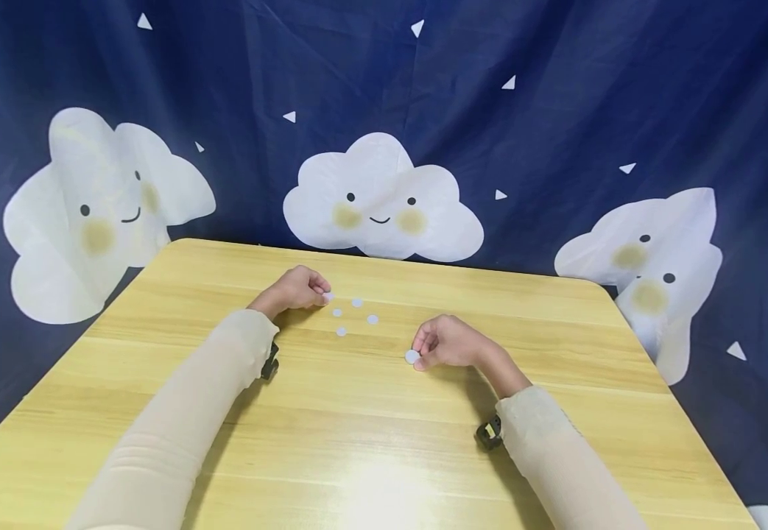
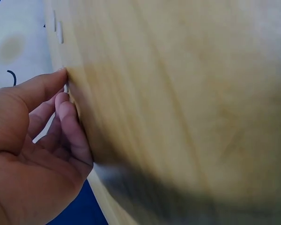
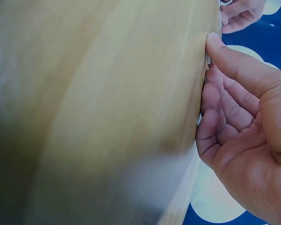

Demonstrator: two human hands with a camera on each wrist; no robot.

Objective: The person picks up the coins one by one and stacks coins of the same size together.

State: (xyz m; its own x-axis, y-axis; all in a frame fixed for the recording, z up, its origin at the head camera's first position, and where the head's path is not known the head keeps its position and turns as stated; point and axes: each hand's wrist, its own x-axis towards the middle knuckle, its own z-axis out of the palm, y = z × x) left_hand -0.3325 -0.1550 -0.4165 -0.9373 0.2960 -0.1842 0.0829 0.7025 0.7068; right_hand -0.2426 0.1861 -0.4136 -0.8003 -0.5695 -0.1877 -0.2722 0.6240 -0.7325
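At the far part of the wooden table, my left hand (image 1: 299,288) pinches a small white disc (image 1: 328,296) between thumb and fingertips, right at the tabletop. To the right and nearer, my right hand (image 1: 453,342) holds another white disc (image 1: 412,356) between thumb and forefinger, low over the wood. Between the hands lie several more flat white discs (image 1: 357,302), loosely grouped beside the left fingertips. In the left wrist view, the thumb (image 2: 47,86) meets the fingers at the table, and the held disc is mostly hidden. From the right wrist, the other right-hand fingers (image 3: 210,93) curl against the surface.
The light wood table (image 1: 357,412) reaches toward a dark blue curtain (image 1: 357,66) printed with white clouds. Loose sleeves cover both forearms, and a black wrist device (image 1: 490,433) hangs under the right cuff.
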